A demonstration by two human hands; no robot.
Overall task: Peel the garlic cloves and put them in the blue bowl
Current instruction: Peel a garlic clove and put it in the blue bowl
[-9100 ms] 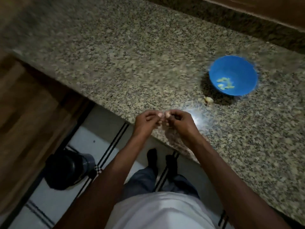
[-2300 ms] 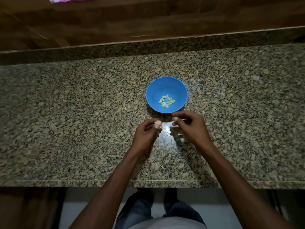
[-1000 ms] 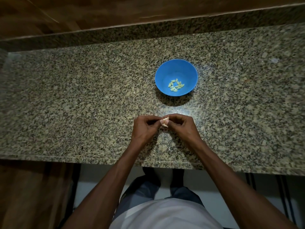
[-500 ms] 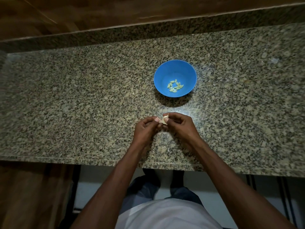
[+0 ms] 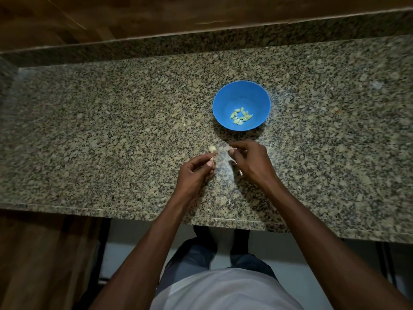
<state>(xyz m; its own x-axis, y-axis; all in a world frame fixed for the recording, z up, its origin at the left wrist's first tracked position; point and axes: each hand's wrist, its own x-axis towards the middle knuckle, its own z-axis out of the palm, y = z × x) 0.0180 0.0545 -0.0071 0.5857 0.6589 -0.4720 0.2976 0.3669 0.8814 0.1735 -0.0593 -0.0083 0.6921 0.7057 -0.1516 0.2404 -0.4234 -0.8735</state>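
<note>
The blue bowl (image 5: pixel 225 101) stands on the granite counter with several peeled, pale green garlic cloves (image 5: pixel 241 116) at its bottom. Just in front of it, my left hand (image 5: pixel 194 173) pinches a small garlic clove (image 5: pixel 212 161) between thumb and fingertips. A pale garlic piece (image 5: pixel 212 149) lies on the counter just beyond those fingertips. My right hand (image 5: pixel 251 163) hovers a short way to the right, fingers curled and thumb against forefinger. Nothing shows plainly between them.
The granite counter (image 5: pixel 111 142) runs left to right, with a raised granite lip and wooden panelling behind. Its front edge (image 5: pixel 134 212) lies close under my forearms. Small pale flecks lie on the counter around my hands.
Half a second ago both hands met on the clove. Now they have drawn apart, the left keeping the clove and the right moving to the right.
</note>
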